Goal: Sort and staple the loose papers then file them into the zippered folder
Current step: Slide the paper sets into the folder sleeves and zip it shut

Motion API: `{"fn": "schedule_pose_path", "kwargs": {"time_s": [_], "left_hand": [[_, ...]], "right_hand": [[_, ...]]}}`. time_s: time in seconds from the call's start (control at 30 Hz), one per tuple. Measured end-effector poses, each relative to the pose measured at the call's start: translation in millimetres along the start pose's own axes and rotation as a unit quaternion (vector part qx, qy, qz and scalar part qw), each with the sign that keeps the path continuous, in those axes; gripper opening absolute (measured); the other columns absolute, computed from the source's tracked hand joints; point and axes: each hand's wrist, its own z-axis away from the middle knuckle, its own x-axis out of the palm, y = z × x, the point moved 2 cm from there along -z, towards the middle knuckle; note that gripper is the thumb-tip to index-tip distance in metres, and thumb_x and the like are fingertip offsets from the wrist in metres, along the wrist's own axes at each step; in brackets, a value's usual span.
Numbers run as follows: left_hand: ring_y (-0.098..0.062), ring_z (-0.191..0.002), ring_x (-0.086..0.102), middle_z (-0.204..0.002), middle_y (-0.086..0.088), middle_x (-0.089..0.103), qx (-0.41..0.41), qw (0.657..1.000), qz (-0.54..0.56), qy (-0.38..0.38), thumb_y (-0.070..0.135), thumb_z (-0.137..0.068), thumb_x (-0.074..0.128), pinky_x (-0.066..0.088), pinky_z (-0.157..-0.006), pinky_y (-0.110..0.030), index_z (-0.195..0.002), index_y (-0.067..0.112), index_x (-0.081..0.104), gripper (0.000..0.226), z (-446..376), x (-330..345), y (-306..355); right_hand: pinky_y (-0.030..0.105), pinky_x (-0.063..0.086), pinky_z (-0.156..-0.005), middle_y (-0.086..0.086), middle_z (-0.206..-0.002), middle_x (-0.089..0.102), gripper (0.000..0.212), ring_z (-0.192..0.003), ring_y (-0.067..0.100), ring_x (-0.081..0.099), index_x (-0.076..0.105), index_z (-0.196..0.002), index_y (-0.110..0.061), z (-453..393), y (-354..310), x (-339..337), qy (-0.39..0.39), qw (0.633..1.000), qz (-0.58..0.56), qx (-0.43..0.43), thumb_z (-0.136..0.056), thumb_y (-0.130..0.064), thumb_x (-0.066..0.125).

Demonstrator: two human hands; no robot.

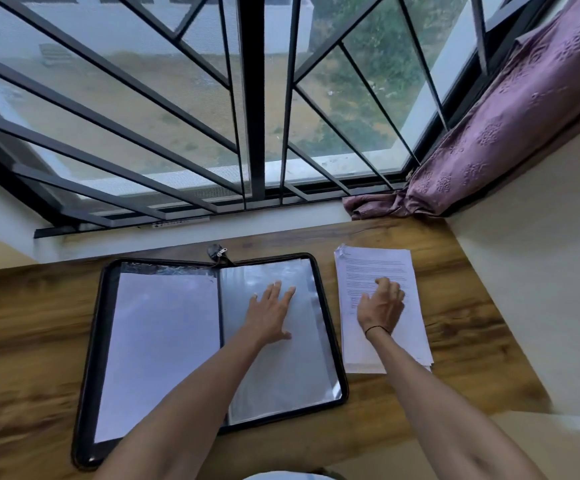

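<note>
Where it lies unzipped — black-edged folder [208, 341], glossy clear sleeves.

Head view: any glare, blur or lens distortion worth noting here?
Head view: daylight glare whitens the folder sleeves under the left hand; the table grain smears at the left edge; window bars splay from wide-angle distortion; print on the paper stack under the right hand is too soft to read.
</note>
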Motion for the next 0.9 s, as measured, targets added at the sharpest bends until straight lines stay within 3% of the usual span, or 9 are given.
{"fn": "schedule_pose_path", "kwargs": {"time_s": [0.13,0.23,0.4,0.6,0.67,0.77,0.9], "left_hand": [[-0.03,-0.157,0.011,-0.171,-0.014,0.001,-0.01,1.0,-0.006,0.0,0.047,-0.08,0.084,0.023,-0.123,-0.053,-0.164,0.025,-0.003,0.123,-2,3,4],[-0.032,-0.155,0.021,-0.169,-0.015,0.011,-0.01,1.0,-0.023,0.014,0.045,-0.077,0.087,0.027,-0.121,-0.051,-0.164,0.024,-0.002,0.127,-4,1,7],[-0.032,-0.144,0.037,-0.161,-0.012,0.028,-0.014,0.998,-0.037,0.039,0.046,-0.072,0.09,0.034,-0.116,-0.048,-0.164,0.024,0.002,0.129,-3,1,10],[-0.033,-0.144,0.037,-0.16,-0.013,0.03,-0.018,0.999,-0.025,0.043,0.043,-0.071,0.091,0.037,-0.114,-0.047,-0.164,0.023,0.007,0.126,-2,1,12],[-0.032,-0.146,0.035,-0.161,-0.013,0.028,-0.017,0.999,-0.022,0.044,0.042,-0.072,0.091,0.036,-0.114,-0.046,-0.163,0.023,0.007,0.125,-1,2,11],[-0.032,-0.148,0.032,-0.164,-0.013,0.025,-0.017,0.999,-0.015,0.045,0.041,-0.073,0.09,0.036,-0.115,-0.046,-0.163,0.024,0.009,0.122,0,3,11],[-0.033,-0.15,0.03,-0.165,-0.014,0.022,-0.017,0.999,-0.013,0.043,0.041,-0.075,0.089,0.035,-0.116,-0.046,-0.163,0.024,0.008,0.12,1,3,11]], "right_hand": [[0.056,0.041,-0.1,0.022,-0.14,0.046,0.074,-0.13,0.043,0.04,0.044,-0.138,-0.009,-25,35,-4,-0.036,0.996,0.027,0.075,-0.081,-0.033,0.084],[0.056,0.04,-0.105,0.022,-0.145,0.042,0.09,-0.134,0.042,0.038,0.037,-0.141,-0.009,-34,49,-6,-0.067,0.991,0.039,0.109,-0.075,-0.046,0.086],[0.057,0.034,-0.11,0.023,-0.151,0.036,0.103,-0.141,0.042,0.032,0.03,-0.145,-0.007,-43,55,-6,-0.094,0.983,0.027,0.155,-0.072,-0.05,0.088],[0.062,0.034,-0.111,0.027,-0.153,0.025,0.112,-0.141,0.046,0.026,0.032,-0.136,-0.01,-53,57,-4,-0.085,0.976,0.024,0.2,-0.053,-0.045,0.099],[0.062,0.037,-0.107,0.027,-0.148,0.03,0.101,-0.135,0.046,0.031,0.039,-0.129,-0.008,-54,55,-8,-0.05,0.975,0.027,0.214,-0.053,-0.035,0.1],[0.056,0.04,-0.102,0.024,-0.134,0.041,0.052,-0.125,0.045,0.04,0.052,-0.112,-0.007,-53,52,-17,0.016,0.978,0.037,0.206,-0.069,-0.005,0.081],[0.051,0.038,-0.093,0.021,-0.116,0.057,0.024,-0.118,0.041,0.046,0.059,-0.097,-0.013,-52,50,-24,0.061,0.984,0.013,0.169,-0.079,0.001,0.065]]}}
